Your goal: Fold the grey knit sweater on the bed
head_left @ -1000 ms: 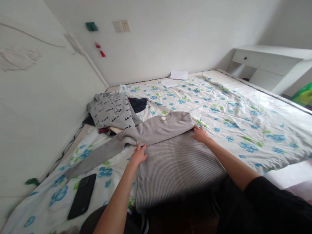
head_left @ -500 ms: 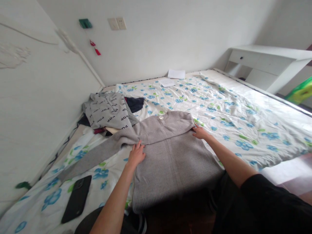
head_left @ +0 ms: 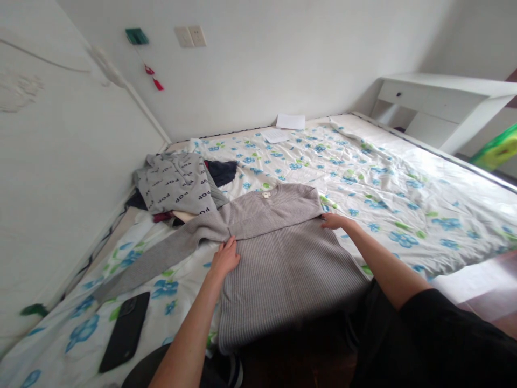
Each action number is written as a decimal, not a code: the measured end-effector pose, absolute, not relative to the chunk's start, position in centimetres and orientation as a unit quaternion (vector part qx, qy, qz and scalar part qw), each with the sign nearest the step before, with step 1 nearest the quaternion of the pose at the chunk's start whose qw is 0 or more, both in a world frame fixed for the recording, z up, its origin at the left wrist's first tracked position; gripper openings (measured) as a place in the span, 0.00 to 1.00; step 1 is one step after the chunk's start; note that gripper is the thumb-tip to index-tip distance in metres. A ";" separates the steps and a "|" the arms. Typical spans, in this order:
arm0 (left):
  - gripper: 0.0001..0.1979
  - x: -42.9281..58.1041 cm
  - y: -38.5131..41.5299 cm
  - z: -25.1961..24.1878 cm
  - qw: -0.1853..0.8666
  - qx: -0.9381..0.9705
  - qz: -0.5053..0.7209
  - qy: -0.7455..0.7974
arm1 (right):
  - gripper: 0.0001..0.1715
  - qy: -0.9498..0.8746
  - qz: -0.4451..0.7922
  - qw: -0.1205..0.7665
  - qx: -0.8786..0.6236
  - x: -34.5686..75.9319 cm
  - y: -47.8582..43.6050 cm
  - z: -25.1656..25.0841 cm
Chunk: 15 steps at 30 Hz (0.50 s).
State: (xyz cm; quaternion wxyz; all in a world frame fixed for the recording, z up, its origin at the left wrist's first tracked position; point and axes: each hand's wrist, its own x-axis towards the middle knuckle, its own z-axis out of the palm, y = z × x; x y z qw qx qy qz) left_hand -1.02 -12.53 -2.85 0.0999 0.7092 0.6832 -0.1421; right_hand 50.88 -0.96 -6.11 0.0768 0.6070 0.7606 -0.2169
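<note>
A grey ribbed sweater (head_left: 291,269) lies spread on the bed, its neckline away from me. One sleeve is folded across the chest; the other sleeve (head_left: 161,261) stretches out to the left over the sheet. My left hand (head_left: 226,257) rests on the sweater's left edge, fingers laid out flat beside the end of the folded sleeve. At the opposite edge, just below the shoulder fold, my right hand (head_left: 334,221) touches the knit with its fingers stretched leftward. The sweater's bottom hem hangs near my lap in shadow.
A black phone (head_left: 125,331) lies on the flowered sheet (head_left: 399,215) at the left. Behind the left sleeve sits a pile of clothes (head_left: 177,183), a grey printed garment on top. Papers (head_left: 290,122) lie by the wall. A white desk (head_left: 440,102) stands at the far right.
My right hand has shifted slightly down along the sweater's right edge, its fingers now closer together. My left hand stays at the left edge. The view has moved a little.
</note>
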 end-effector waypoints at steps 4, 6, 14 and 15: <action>0.36 -1.0 -12.4 -3.1 0.104 0.703 -0.136 0.690 | 0.27 0.743 -0.238 0.105 0.616 51.1 -1.0 -5.3; 0.36 -1.0 -12.4 -3.2 0.107 0.704 -0.129 0.690 | 0.27 0.748 -0.250 0.109 0.605 51.0 -1.0 -5.2; 0.40 -1.0 -12.5 -3.2 0.122 0.700 -0.109 0.695 | 0.27 0.727 -0.219 0.029 0.650 51.3 -0.9 -5.8; 0.40 -1.0 -12.5 -3.2 0.122 0.699 -0.105 0.697 | 0.26 0.730 -0.209 0.007 0.650 51.4 -0.8 -6.0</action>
